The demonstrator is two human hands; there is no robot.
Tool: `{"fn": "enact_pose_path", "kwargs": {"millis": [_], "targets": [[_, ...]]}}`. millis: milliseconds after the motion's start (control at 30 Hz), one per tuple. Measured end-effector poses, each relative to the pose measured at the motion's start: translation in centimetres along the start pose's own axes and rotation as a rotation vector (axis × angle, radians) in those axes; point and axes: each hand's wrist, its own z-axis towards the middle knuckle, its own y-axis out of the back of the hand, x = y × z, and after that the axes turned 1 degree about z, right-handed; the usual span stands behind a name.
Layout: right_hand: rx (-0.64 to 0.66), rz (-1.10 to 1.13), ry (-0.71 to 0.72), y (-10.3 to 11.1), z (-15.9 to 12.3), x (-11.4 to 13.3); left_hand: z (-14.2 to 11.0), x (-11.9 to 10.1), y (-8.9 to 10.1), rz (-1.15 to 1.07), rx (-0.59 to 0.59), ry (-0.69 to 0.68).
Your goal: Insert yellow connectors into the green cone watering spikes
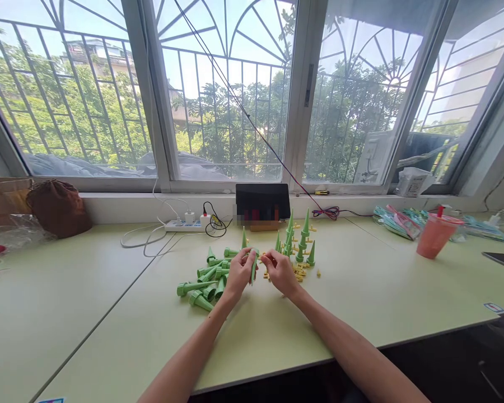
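My left hand [240, 272] is closed around a green plastic cone spike [253, 270], its tip pointing down. Close beside it, my right hand [279, 270] pinches a small yellow piece [264, 259] at the spike's top. A heap of green spikes [205, 277] lies on the table left of my left hand. Several green cones [301, 238] stand upright just behind my right hand. Small yellow parts [299, 272] are scattered under and right of that hand.
A pale green table [109, 313] runs under barred windows. A power strip [185, 225] and a dark tablet [262, 205] sit at the sill. A brown pouch [59, 207] is far left; a pink cup [435, 234] and a phone [503, 258] are right.
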Motion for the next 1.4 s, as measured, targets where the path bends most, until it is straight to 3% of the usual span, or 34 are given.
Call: {"fn": "enact_pose_path", "kwargs": {"millis": [600,867,1067,1400], "targets": [[-0.067,-0.11,-0.071,0.0,0.5,-0.4,-0.7,-0.9,-0.4,0.035,0.077,-0.022],[-0.045,-0.066,-0.067,0.0,0.2,0.8,-0.5,-1.0,-0.4,-0.012,-0.059,0.042],[0.028,-0.002,-0.039,-0.2,-0.1,0.4,-0.1,-0.5,-0.1,-0.054,-0.129,0.088],[0.08,-0.089,0.01,-0.2,-0.1,-0.3,0.0,-0.1,0.0,-0.036,-0.152,0.06]]}}
